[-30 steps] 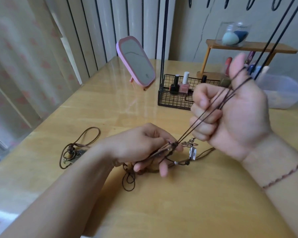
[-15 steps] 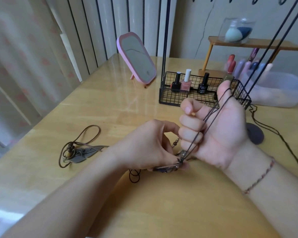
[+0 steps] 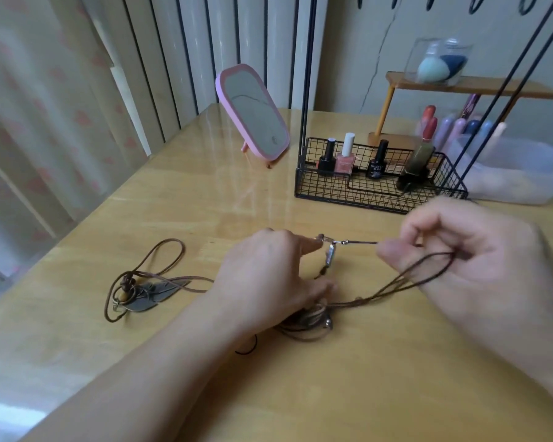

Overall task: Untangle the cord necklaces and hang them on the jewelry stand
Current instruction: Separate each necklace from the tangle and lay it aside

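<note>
My left hand [image 3: 268, 275] pinches the metal clasp end [image 3: 324, 240] of a brown cord necklace, with a small pendant [image 3: 329, 258] dangling just below it. My right hand [image 3: 460, 250] pinches the other end of that short taut stretch, and brown cord loops [image 3: 406, 279] run from its curled fingers down to a tangled bundle [image 3: 313, 317] on the table. A separate brown necklace with a grey leaf pendant [image 3: 150, 295] lies to the left. The black jewelry stand's pole [image 3: 307, 74] rises behind; its hooks [image 3: 473, 4] show along the top edge.
A black wire basket [image 3: 380, 189] with nail polish bottles sits behind my hands. A pink mirror [image 3: 253, 113] stands further left, a clear plastic tub [image 3: 517, 173] at right, and a wooden shelf [image 3: 470, 86] carries a jar of sponges. Two black cords [image 3: 508, 87] slant down at right.
My right hand has dropped from a raised, palm-facing pose with cords over the thumb to a low pinch. The clasp section is now stretched level between both hands; the bundle lies on the table.
</note>
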### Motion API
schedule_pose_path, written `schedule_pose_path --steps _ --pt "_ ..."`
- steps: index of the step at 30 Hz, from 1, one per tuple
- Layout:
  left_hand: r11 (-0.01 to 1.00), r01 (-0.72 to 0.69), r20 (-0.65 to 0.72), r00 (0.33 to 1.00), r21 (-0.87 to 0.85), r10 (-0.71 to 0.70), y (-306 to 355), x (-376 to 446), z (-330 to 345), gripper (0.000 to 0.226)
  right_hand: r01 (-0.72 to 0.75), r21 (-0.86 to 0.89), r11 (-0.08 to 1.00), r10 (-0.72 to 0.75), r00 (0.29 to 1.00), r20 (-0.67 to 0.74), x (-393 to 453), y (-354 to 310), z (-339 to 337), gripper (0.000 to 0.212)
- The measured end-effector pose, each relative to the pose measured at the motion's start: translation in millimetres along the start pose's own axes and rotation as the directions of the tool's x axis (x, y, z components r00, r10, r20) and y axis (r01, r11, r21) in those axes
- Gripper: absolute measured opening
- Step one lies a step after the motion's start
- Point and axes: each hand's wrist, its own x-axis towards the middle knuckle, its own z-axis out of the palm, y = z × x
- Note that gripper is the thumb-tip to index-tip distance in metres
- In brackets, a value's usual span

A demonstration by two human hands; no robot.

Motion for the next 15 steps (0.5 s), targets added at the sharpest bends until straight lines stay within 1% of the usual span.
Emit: schedule_pose_path --steps 1,2,3,4,5,6,7,8,9,10,11,12,14,15 --pt "1.000 0.000 -0.033 0.999 0.015 0.000 -1 0 1 0.064 -0.006 -0.160 0.987 -0.003 0.998 -0.056 -8 7 -1 0.027" --pt "1.000 -0.007 -0.050 0.999 0.027 0.009 0 0 1 0.059 -0.033 -0.295 0.955 0.009 0.997 -0.083 -12 10 -1 0.024" --pt "0.999 -0.016 -0.062 0.998 0.035 0.018 1 1 2 0.053 -0.076 -0.428 0.901 0.057 0.997 -0.058 -15 11 -1 0.031" --pt "0.999 -0.026 -0.073 0.997 0.030 0.028 1 0 3 0.047 -0.100 -0.575 0.812 0.124 0.992 0.002 -17 13 1 0.044" --pt "0.999 -0.035 -0.083 0.996 0.011 0.036 3 0 5 0.041 -0.096 -0.721 0.686 0.200 0.978 0.060 -16 13 5 0.057" --pt "0.999 -0.036 -0.088 0.995 0.000 0.036 4 -1 5 0.038 -0.063 -0.801 0.595 0.228 0.969 0.093 -15 13 8 0.066" --pt "1.000 -0.028 -0.078 0.997 -0.002 0.028 5 -1 5 0.038 -0.050 -0.826 0.562 0.264 0.957 0.122 -13 7 9 0.067" --pt "1.000 -0.017 -0.059 0.998 -0.004 0.017 5 -1 5 0.041 -0.046 -0.839 0.543 0.265 0.957 0.119 -12 6 10 0.060" --pt "1.000 -0.007 -0.040 0.999 -0.003 0.007 5 0 5 0.046 -0.040 -0.816 0.577 0.253 0.959 0.131 -12 9 11 0.051" --pt "1.000 -0.001 -0.024 1.000 -0.008 0.000 5 0 4 0.053 -0.046 -0.777 0.627 0.210 0.971 0.111 -12 14 12 0.046" --pt "1.000 0.003 -0.012 1.000 -0.020 -0.004 6 1 4 0.059 -0.064 -0.715 0.696 0.125 0.992 0.034 -13 18 13 0.046" --pt "0.999 0.003 -0.004 1.000 -0.035 -0.003 7 1 4 0.065 -0.043 -0.671 0.740 0.041 0.999 -0.018 -15 22 14 0.045" --pt "0.997 -0.004 0.000 1.000 -0.082 0.004 8 1 3 0.073 0.014 -0.623 0.782 -0.033 0.999 -0.018 -19 24 18 0.043" --pt "0.995 -0.007 0.000 1.000 -0.100 0.007 9 1 3 0.076 0.029 -0.627 0.778 -0.042 0.999 -0.006 -18 20 21 0.041"
